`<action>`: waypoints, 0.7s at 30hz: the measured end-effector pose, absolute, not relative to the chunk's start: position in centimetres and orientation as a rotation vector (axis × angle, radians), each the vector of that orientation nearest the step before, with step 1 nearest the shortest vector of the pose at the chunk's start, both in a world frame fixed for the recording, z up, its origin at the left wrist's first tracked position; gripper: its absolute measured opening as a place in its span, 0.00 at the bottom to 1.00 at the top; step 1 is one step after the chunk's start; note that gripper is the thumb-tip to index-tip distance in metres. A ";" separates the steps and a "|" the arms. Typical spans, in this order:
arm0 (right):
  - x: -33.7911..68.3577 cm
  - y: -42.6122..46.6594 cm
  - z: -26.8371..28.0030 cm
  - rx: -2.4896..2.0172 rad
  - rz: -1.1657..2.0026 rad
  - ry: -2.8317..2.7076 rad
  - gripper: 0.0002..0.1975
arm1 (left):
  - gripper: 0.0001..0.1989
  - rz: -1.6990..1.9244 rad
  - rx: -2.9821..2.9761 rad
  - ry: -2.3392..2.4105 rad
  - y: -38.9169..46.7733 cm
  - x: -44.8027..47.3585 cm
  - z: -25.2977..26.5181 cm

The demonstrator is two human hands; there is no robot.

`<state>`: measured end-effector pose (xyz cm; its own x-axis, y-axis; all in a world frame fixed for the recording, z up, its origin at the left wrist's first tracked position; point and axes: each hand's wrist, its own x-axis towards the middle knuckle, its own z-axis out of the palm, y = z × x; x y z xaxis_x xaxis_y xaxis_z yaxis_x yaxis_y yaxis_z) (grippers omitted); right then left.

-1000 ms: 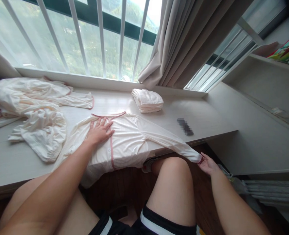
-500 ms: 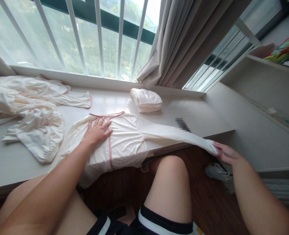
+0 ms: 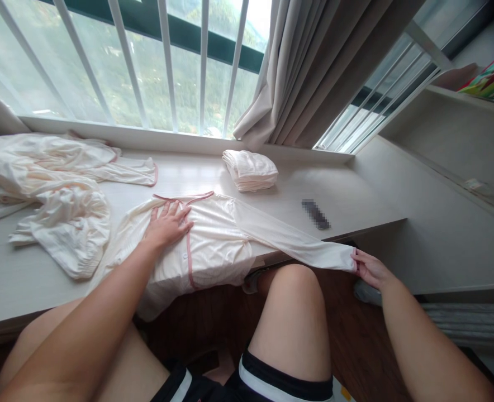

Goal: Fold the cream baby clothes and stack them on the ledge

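A cream pajama top [image 3: 215,240] with pink piping lies spread over the front of the white ledge, its lower part hanging past the edge. Flat on its chest, just below the collar, rests my left hand [image 3: 169,224], fingers spread. My right hand [image 3: 371,268] pinches the cuff of one sleeve [image 3: 297,243] and holds it out to the right, past the ledge edge. The sleeve sags a little between shoulder and cuff. The other sleeve is mostly hidden by my left forearm.
Crumpled cream garments [image 3: 58,190] with pink trim lie at the left of the ledge [image 3: 180,167]. A folded cream stack [image 3: 250,170] sits near the curtain [image 3: 301,84]. A dark, pixelated object [image 3: 315,214] lies to the right. Shelving [image 3: 440,206] stands at far right.
My right hand has moved left and slightly inward with the cuff, and the sleeve hangs slacker and lies flatter. My left hand has stayed in place.
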<state>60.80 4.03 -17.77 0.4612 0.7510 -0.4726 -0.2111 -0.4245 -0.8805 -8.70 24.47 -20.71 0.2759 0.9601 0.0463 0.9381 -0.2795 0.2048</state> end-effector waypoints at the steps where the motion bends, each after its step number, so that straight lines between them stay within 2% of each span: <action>1: 60.6 4.2 -17.1 -1.672 1.151 -0.499 0.17 | 0.34 0.247 2.399 1.790 24.5 -8.8 -20.8; 7: 57.1 7.6 -8.4 -1.634 1.070 -0.684 0.10 | 0.34 0.295 2.330 1.775 24.7 -9.1 -21.1; 10: 52.8 10.5 -1.7 -1.648 1.091 -0.814 0.13 | 0.33 0.379 2.279 1.737 24.8 -9.2 -21.0; 16: 38.6 15.2 10.4 -1.687 1.279 -1.115 0.18 | 0.30 0.532 2.224 1.616 24.5 -9.8 -19.8; 21: 24.1 17.2 14.7 -1.472 1.561 -1.471 0.13 | 0.28 0.737 2.054 1.413 23.9 -11.2 -19.0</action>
<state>24.06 17.21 14.71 -0.2631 0.9029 -0.3399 0.2858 -0.2636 -0.9213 -11.18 23.87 -19.02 0.3020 0.9436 0.1360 0.6513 -0.3084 0.6933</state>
